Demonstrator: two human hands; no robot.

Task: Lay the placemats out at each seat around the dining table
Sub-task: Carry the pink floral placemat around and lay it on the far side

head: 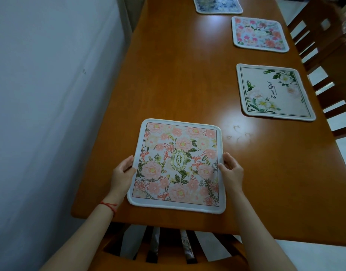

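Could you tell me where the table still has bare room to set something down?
Bare wood runs along the wall-side edge of the table, left of the three far placemats. The near end is taken by the Garden placemat, gripped by the left hand and right hand.

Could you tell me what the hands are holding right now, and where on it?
Both grip the Garden placemat: left hand pinches its left edge, right hand its right edge.

Bare tabletop point(183, 79) left of placemats point(273, 92)

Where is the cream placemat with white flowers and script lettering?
The cream white-flower placemat lies along the wooden table's right edge, between the pink floral mat and the peach "Garden" mat.
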